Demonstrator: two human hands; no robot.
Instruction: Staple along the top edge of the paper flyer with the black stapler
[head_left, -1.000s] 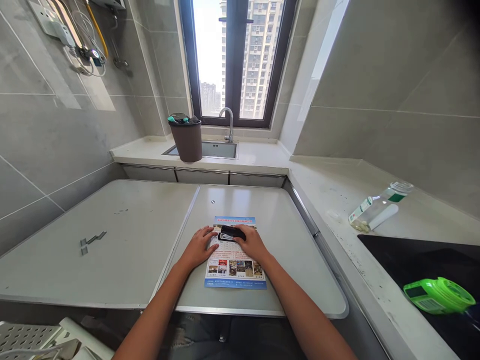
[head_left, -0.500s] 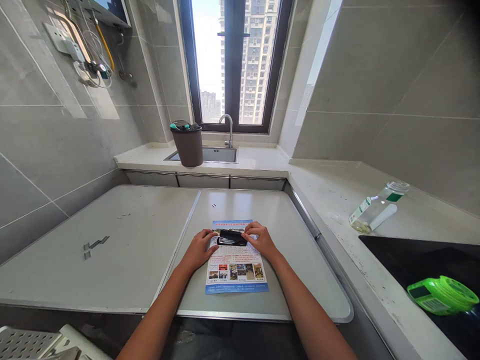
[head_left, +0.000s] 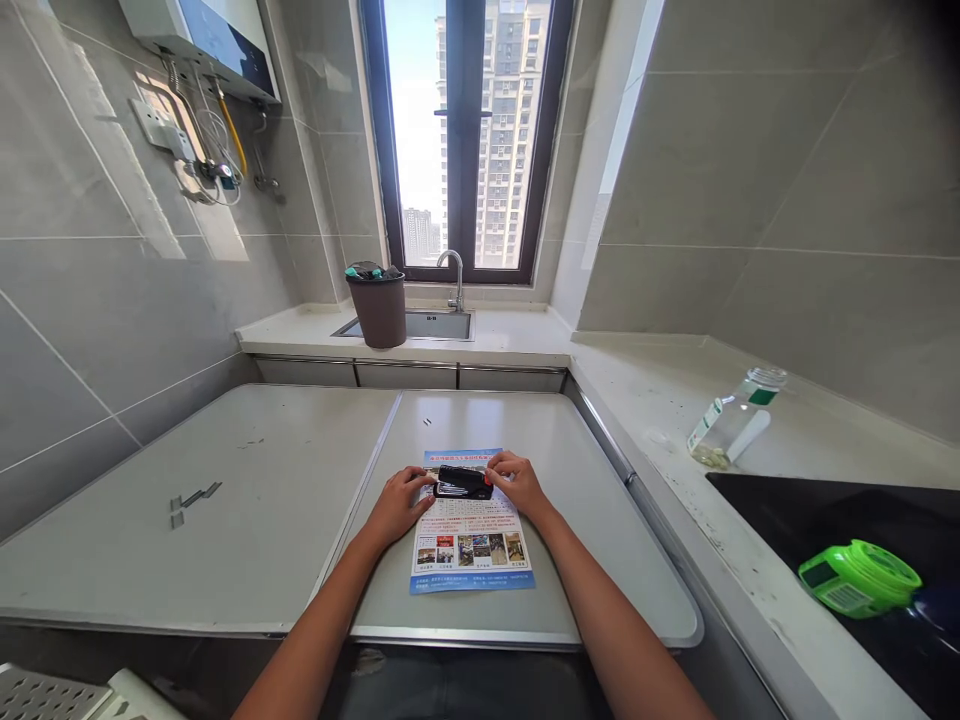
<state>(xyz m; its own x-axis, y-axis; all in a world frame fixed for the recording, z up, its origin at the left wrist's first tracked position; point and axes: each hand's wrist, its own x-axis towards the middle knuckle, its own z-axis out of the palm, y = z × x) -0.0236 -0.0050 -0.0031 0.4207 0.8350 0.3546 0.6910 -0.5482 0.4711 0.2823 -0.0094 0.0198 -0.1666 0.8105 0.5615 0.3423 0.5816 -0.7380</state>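
A black stapler (head_left: 463, 482) lies across the upper part of a printed flyer (head_left: 472, 550) on the pale table. Its top looks lifted a little, with a silvery strip inside and red at its right end. My left hand (head_left: 399, 503) has its fingers closed on the stapler's left end. At the right end, my right hand (head_left: 517, 482) grips the stapler by the red part with thumb and fingers. Staple strips (head_left: 195, 497) lie on the table's left half, and small bits (head_left: 427, 422) lie beyond the flyer.
Behind the table, a brown bin (head_left: 379, 310) stands at the sink (head_left: 442, 325). On the right counter (head_left: 637, 400) are a tilted glass jar (head_left: 735, 420) and a green container (head_left: 859, 578) on a black panel. A white perforated item (head_left: 45, 695) is at lower left.
The view has tilted up slightly. The stapler's top and base now show more of a gap, with red and silvery parts visible. Both hands remain at its ends.
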